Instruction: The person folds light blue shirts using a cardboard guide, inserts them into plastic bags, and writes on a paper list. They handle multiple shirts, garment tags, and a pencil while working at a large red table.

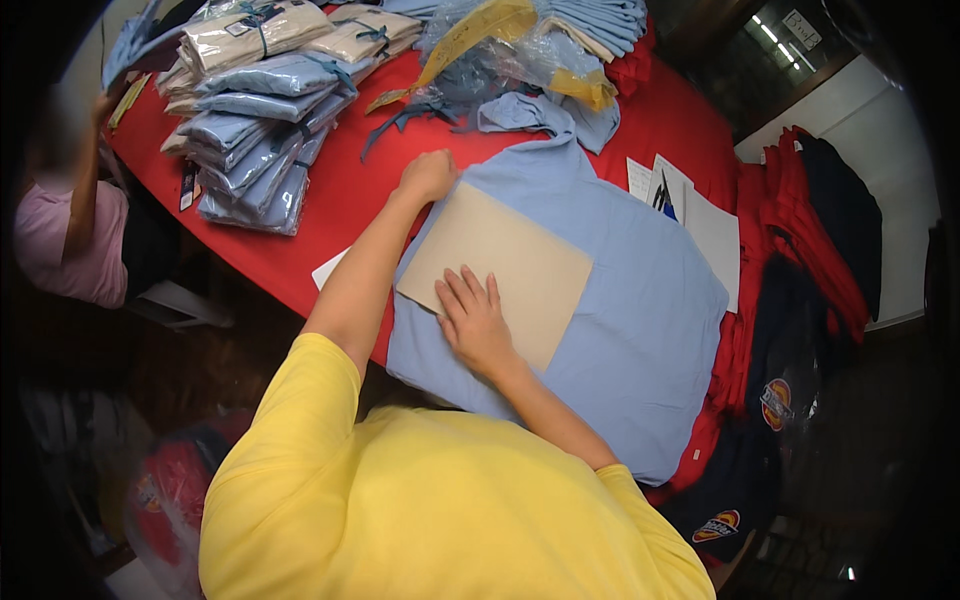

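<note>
A light blue garment (640, 300) lies spread over the table before me. On top of it rests a flat beige cardboard sheet (510, 250), set at an angle. My right hand (478, 322) lies palm down on the sheet's near left part, fingers stretched out. At the sheet's far left corner my left hand (428, 177) is closed, its fingers curled at the garment's edge. The fingertips are partly hidden, but they appear to pinch the blue cloth. Beyond the sheet, a bunched part of the garment (530, 115) reaches toward the back.
Bagged, folded blue and cream garments (255, 150) are stacked at the far left. Clear and yellow plastic wrapping (490, 50) lies at the back. Papers (710, 235) with pens (664, 195) sit on the red-covered table's right. Red and navy garments (800, 230) hang there. A person in pink (75, 240) sits at left.
</note>
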Demonstrator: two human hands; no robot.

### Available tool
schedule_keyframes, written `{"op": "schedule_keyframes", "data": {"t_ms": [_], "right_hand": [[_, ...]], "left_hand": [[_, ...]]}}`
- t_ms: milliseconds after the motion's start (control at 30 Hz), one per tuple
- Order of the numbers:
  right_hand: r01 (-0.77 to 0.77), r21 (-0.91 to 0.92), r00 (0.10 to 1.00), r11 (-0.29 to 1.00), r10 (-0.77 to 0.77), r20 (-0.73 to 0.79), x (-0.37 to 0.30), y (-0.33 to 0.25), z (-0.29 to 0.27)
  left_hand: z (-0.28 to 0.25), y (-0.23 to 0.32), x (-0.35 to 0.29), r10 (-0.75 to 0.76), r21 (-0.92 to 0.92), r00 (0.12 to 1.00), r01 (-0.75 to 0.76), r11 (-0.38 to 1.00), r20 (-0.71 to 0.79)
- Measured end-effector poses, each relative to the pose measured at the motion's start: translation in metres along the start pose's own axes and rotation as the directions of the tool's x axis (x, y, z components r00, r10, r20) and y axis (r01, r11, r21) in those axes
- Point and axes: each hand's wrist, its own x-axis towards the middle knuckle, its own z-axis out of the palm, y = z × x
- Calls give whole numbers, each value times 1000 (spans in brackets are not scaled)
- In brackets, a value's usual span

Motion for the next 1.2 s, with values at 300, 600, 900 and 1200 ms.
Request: {"op": "schedule_keyframes", "data": {"t_ms": [300,600,900,1200], "right_hand": [[-28,89,997,996,22,72,4,5,-8],[-47,126,994,991,34,108,8,1,-10],[-46,140,994,989,31,109,3,1,-8],[-26,196,993,980,2,120,5,7,-14]], "left_hand": [[-36,-26,-120,-43,-138,964,6,990,-261],[-8,-8,-275,-30,-11,998,29,1000,-62],[-20,-6,-278,-275,-289,959,284,914,73],[8,42,-203,320,-17,873,-350,936,-370]]}}
